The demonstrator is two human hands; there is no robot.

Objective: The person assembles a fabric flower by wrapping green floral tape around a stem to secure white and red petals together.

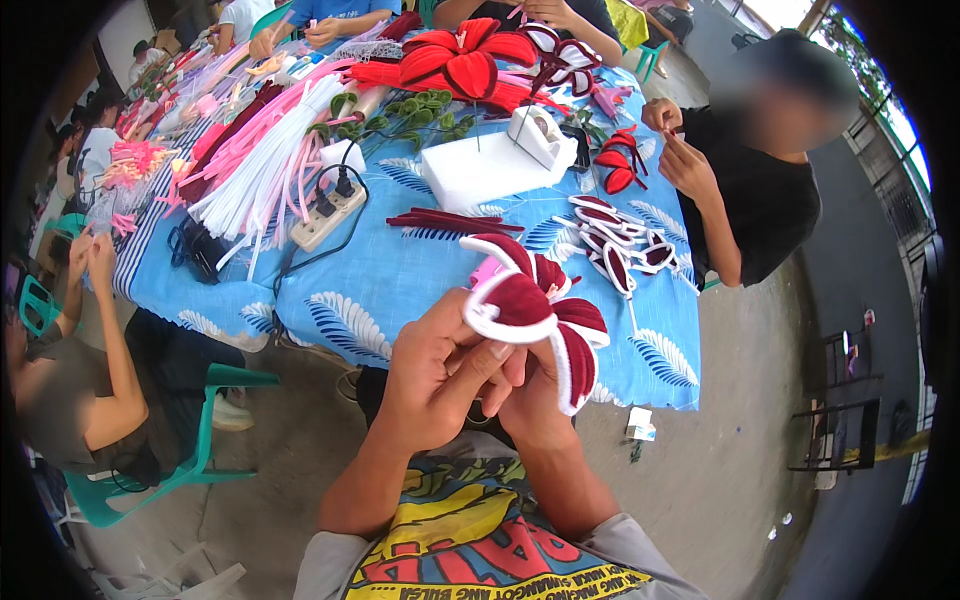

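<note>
A flower of maroon chenille petals edged in white (517,309) is held up in front of me, over the near edge of the table. My left hand (431,379) pinches it low on the left, with the thumb beneath the nearest petal. Under the blossom, my right hand (534,405) closes around its base, and the petals cover most of those fingers. The fingers of both hands meet there, so the stem is hidden. Just behind the petals a pink piece (487,271) shows; its kind is unclear. Loose white-edged maroon petals (619,244) lie beyond, to the right.
Maroon chenille stems (454,220) lie on the blue tablecloth (337,300). Behind are a white foam block (465,169), a tape dispenser (541,139) and a red flower (469,56). A corded power strip (328,215) and white stems (259,165) sit left. People work around the table.
</note>
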